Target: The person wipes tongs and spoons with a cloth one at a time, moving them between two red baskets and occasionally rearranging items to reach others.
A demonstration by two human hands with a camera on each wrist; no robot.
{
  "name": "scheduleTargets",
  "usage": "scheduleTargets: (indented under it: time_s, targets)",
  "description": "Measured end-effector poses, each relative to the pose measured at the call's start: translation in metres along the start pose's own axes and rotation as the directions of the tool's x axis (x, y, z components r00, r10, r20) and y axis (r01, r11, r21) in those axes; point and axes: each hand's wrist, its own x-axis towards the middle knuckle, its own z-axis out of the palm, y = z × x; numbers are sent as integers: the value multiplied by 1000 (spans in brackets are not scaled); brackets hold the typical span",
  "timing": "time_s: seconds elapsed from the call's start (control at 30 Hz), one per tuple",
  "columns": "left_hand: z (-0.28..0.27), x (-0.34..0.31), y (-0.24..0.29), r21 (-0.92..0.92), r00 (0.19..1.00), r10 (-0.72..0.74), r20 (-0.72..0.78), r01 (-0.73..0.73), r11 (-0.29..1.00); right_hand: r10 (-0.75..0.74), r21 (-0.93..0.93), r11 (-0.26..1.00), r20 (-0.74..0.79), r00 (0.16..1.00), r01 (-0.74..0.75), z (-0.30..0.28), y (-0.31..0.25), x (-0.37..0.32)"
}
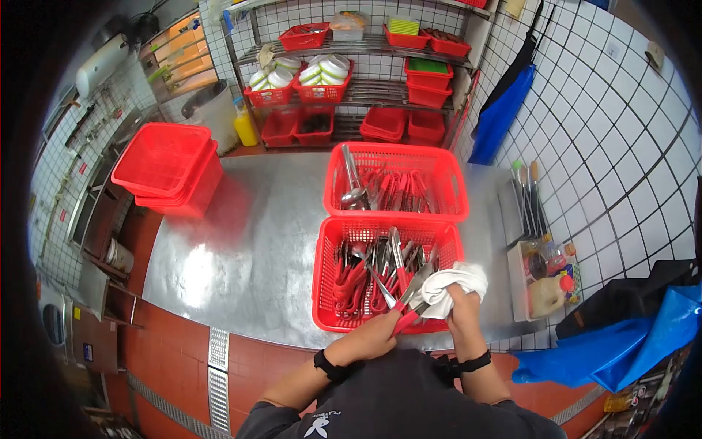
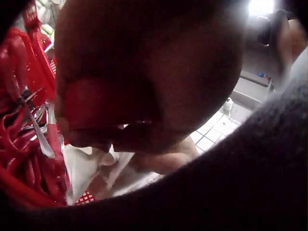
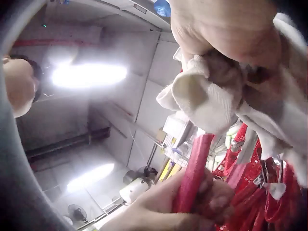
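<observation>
My left hand (image 1: 374, 336) grips the red handles of a pair of metal tongs (image 1: 411, 316), held over the near edge of the front red basket (image 1: 319, 293). In my right hand (image 1: 463, 307) a bunched white cloth (image 1: 455, 282) is clutched against the metal end of the tongs. The right wrist view shows the cloth (image 3: 207, 96) right at the top of the red handle (image 3: 196, 166), covering part of the metal. Inside the front basket lie many red-handled tongs (image 1: 351, 282) and other metal utensils. The left wrist view is dark, mostly filled by the hand.
Behind the front basket stands another red basket (image 1: 459, 192) with ladles and red-handled utensils. Stacked red bins (image 1: 164, 164) sit on the steel table (image 1: 256, 241) at left. A white bin of bottles (image 1: 521, 293) is at right. Shelves (image 1: 358, 91) hold bowls and red baskets.
</observation>
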Motion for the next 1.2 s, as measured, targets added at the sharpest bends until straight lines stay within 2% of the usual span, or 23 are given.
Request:
scheduleTargets:
  time_s: [0.1, 0.17, 0.23, 0.27, 0.33, 0.4, 0.47, 0.53, 0.57, 0.6, 0.63, 0.67, 0.7, 0.73, 0.77, 0.8, 0.87, 0.93, 1.0, 1.03, 1.1, 1.13, 1.2]
  targets:
    - [-5, -8, -6, 20, 999, 33, 0, -33, 999, -5, -75, 997, -66, 998, 0, -19, 4, 14]
    - [-7, -15, -10, 5, 999, 31, 26, -31, 1000, 3, 39, 999, -102, 995, 1, -23, -15, 21]
    - [-3, -26, -24, -110, 996, 60, -64, -66, 992, -47, 107, 992, -146, 988, 63, -25, -35, 25]
    - [-3, -30, -28, -111, 997, 60, -57, -66, 992, -46, 106, 992, -153, 987, 63, -22, -42, 22]
    - [-5, -33, -34, -122, 992, -94, -89, 83, 989, -96, 58, 993, -109, 989, 103, -18, -55, 18]
    - [-2, -40, -30, -172, 986, -134, -103, 115, 978, -36, 37, 999, -73, 997, 39, -36, -45, 9]
    - [-6, -38, -25, -220, 976, -179, -126, 149, 964, 108, -45, 993, 38, 993, -106, -50, -8, 5]
    - [-7, -32, -19, -179, 985, -122, -125, 98, 979, 173, -163, 977, 242, 955, -135, -33, 5, -16]
    - [-1, -25, -16, -182, 984, -128, -121, 105, 978, 198, -288, 953, 340, 919, -99, -22, 11, -26]
    - [8, -14, -14, -207, 979, 74, -190, -113, 972, 232, -401, 915, 429, 873, -47, -14, 15, -35]
    - [14, -8, -16, -216, 928, 268, -260, -326, 920, 273, -362, 923, 380, 884, -130, -12, 25, -35]
    - [16, -8, -21, -218, 931, 264, -252, -321, 922, 316, -317, 925, 330, 890, -211, -12, 33, -34]
    - [17, -8, -26, -171, 984, 111, -137, -134, 976, 301, -185, 948, 258, 918, -259, -6, 31, -26]
    - [6, -5, -26, -93, 998, -49, -29, 46, 995, 338, -87, 941, 173, 925, -327, 0, 29, -8]
    - [-2, -7, -22, -13, 997, -72, -3, 72, 997, 299, -14, 954, 134, 945, -300, 2, 23, -2]
    - [-1, -9, -28, -17, 999, -28, -45, 27, 999, 266, 55, 961, 91, 960, -272, 2, 18, 1]
    - [-6, -16, -28, -8, 1000, -9, -5, 9, 1000, 170, 35, 985, -18, 985, -169, -3, 14, 7]
    - [-2, -28, -41, -100, 999, 9, -52, -14, 995, 159, 197, 972, -132, 978, -131, -24, 9, 22]
    - [1, -46, -52, -161, 979, 77, -190, -109, 981, 121, 221, 972, -199, 973, -76, -42, -18, 40]
    - [2, -55, -56, -164, 983, 59, -173, -88, 983, 71, 196, 980, -163, 984, -38, -52, -29, 44]
    - [3, -70, -61, -411, 946, -210, -245, 95, 907, 30, 182, 983, -138, 990, -5, -67, -28, 40]
    - [2, -74, -62, -409, 947, -219, -236, 108, 906, 65, 192, 980, -79, 995, -48, -72, -23, 33]
    - [-2, -72, -64, -548, 916, -247, -315, 37, 836, 161, 151, 975, 27, 987, -164, -77, -2, 21]
